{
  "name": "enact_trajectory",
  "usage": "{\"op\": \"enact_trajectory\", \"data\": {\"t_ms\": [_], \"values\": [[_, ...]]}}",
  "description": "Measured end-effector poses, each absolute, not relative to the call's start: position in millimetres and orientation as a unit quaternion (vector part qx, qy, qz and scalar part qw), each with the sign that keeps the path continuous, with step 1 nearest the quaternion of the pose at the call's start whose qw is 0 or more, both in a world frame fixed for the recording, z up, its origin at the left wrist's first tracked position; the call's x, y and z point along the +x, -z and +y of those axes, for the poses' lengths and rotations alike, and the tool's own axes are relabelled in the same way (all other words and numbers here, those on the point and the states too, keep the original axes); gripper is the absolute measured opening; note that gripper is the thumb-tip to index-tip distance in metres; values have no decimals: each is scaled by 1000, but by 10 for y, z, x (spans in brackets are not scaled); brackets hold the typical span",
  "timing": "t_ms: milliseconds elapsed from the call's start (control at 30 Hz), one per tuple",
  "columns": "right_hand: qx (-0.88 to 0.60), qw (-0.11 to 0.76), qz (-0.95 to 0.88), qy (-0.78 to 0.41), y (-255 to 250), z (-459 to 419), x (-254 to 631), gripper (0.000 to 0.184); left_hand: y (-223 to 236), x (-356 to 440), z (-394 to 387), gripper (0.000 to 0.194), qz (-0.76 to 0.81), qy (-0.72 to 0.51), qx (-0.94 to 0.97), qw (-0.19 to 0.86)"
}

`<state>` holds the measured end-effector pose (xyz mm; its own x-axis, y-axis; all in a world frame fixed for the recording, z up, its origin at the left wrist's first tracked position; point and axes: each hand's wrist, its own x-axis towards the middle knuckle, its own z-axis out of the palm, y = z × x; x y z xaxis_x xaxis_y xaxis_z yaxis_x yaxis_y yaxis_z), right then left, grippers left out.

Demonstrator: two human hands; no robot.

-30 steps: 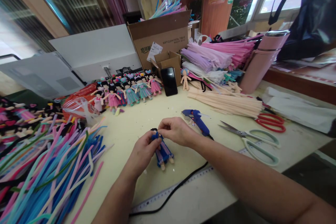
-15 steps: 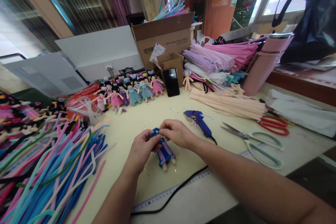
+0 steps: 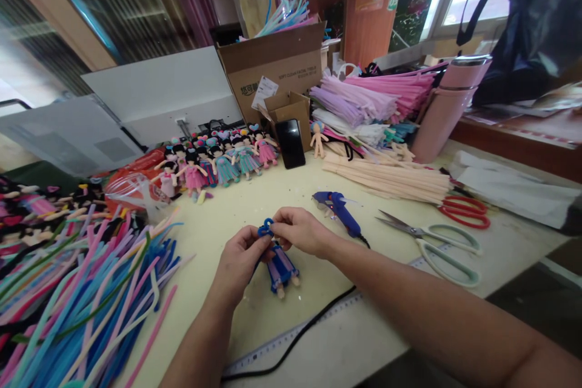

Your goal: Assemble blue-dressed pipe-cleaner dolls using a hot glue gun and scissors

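A dark blue pipe cleaner [image 3: 265, 227], bent into a small loop, is pinched between both hands above the table. My left hand [image 3: 240, 253] is closed on its left side, thumb against fingers. My right hand [image 3: 301, 230] pinches the right side of the same loop. Just below the fingers a pipe-cleaner doll [image 3: 282, 267] in a blue and lilac striped dress points its feet toward me. Its upper part is hidden by my hands, and I cannot tell whether they touch it.
A blue glue gun [image 3: 339, 209] lies to the right, its black cord crossing a ruler [image 3: 268, 348]. Farther right are green-handled scissors [image 3: 431, 242] and red-handled scissors [image 3: 464, 212]. Loose pipe cleaners [image 3: 91, 297] cover the left; finished dolls [image 3: 222, 163] and a phone [image 3: 290, 143] stand behind.
The loop of blue pipe cleaner now stands up higher and shows more plainly between my fingers. The whole view has shifted slightly; both hands keep their pinch.
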<state>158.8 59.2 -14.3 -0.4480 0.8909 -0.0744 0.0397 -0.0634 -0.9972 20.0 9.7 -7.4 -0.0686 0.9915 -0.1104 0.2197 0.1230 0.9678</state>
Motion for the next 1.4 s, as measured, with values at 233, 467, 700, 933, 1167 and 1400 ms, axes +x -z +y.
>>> {"op": "enact_trajectory", "data": {"t_ms": [233, 467, 700, 933, 1167, 1400], "values": [[-414, 295, -642, -574, 183, 619, 1621, 10, 38, 96, 90, 36, 561, -380, 672, 298], [-385, 225, -714, -540, 121, 607, 1686, 14, -18, 11, 60, 31, 515, -268, 793, 187], [-374, 227, -648, -623, 123, 588, 1648, 16, -5, 0, 63, 25, 526, -258, 798, 139], [-374, 212, -600, -675, 104, 577, 1623, 14, 6, -7, 50, 33, 524, -249, 806, 116], [-368, 222, -588, -685, 106, 576, 1611, 14, -26, 18, 38, 24, 537, -262, 793, 117], [-366, 253, -577, -685, 139, 589, 1611, 13, -41, 32, 43, 23, 550, -276, 770, 170]]}}
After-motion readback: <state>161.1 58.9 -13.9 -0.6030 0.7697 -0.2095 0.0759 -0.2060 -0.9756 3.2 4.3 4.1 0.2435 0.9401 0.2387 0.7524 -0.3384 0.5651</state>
